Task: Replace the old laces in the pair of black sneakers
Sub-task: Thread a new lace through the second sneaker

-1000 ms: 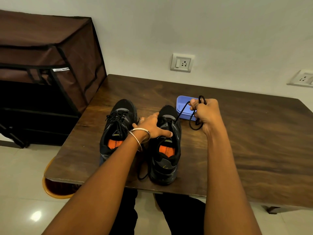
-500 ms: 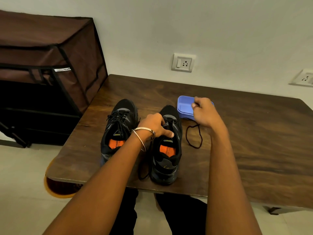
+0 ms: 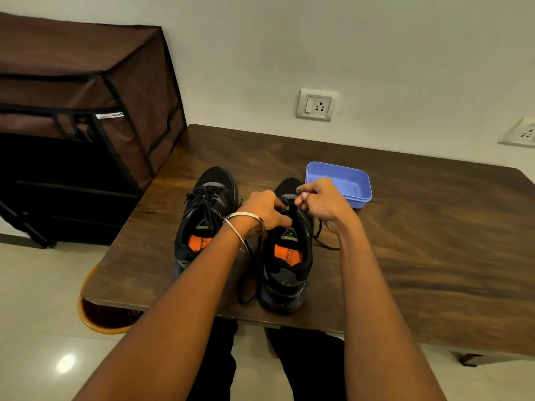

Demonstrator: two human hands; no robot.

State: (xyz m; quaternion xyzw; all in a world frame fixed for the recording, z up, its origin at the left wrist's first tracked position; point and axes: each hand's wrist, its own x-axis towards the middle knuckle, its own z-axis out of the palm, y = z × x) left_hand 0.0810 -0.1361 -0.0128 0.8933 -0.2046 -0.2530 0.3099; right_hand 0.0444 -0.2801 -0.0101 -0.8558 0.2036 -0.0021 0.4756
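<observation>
Two black sneakers with orange insoles stand side by side on the wooden table [image 3: 419, 256], toes pointing away from me. The left sneaker [image 3: 202, 215] is fully laced. My left hand [image 3: 265, 208], with two bangles on the wrist, presses on the tongue of the right sneaker [image 3: 286, 264]. Over that shoe's toe end, my right hand [image 3: 321, 202] pinches a black lace [image 3: 320, 238], which trails onto the table to the shoe's right. Another stretch of lace hangs between the two shoes near the front edge. The eyelets under my hands are hidden.
An empty blue plastic tray [image 3: 340, 182] sits just behind my right hand. A brown fabric cabinet [image 3: 78, 111] stands left of the table. An orange bin [image 3: 98, 314] sits on the floor under the table's front-left corner. Two wall sockets [image 3: 317, 105] are behind.
My right hand came down and left from beside the blue tray to the toe end of the right sneaker, and the lace it held up now lies slack on the table.
</observation>
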